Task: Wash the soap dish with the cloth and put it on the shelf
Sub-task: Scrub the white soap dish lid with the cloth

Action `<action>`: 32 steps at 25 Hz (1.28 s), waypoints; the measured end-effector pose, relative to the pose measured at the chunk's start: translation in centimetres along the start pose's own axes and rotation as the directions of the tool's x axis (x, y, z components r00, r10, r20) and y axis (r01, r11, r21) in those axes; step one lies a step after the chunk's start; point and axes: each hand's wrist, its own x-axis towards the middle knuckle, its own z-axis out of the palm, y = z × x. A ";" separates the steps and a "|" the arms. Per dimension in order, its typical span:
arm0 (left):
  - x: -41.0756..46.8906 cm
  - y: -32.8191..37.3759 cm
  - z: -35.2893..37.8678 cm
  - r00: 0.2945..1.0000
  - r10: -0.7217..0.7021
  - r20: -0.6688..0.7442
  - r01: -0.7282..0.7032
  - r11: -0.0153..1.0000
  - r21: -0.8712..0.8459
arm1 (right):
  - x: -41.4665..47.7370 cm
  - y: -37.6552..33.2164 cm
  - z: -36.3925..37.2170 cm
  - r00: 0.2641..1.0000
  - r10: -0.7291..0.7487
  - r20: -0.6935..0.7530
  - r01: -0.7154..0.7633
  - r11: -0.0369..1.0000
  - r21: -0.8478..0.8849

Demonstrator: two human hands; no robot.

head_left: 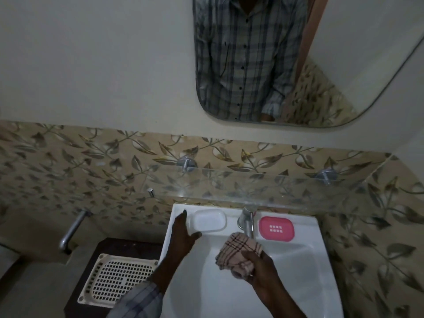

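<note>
A white soap dish [210, 220] lies on the back left ledge of the white sink [305, 251]. My left hand [183, 232] is spread open at the dish's left side, thumb and fingers around its near edge; whether it touches the dish is unclear. A pink soap dish [276, 227] with a slotted middle sits on the ledge to the right of the tap [247, 220]. My right hand [259, 269] grips a bunched checked cloth [238, 251] over the basin, just below the tap's spout. A clear glass shelf [263, 189] runs along the wall above the sink.
A cream perforated plastic tray [117, 281] rests on a dark stand left of the sink. A metal pipe [71, 230] juts from the leaf-patterned tiled wall. A mirror [298, 65] hangs above the shelf. Two metal brackets [186, 162] hold the shelf.
</note>
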 end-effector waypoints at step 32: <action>-4.0 3.1 -0.9 0.866 0.161 0.474 0.050 0.914 -0.402 | -1.2 -2.4 -0.6 0.935 -0.353 0.019 0.342 0.889 -0.304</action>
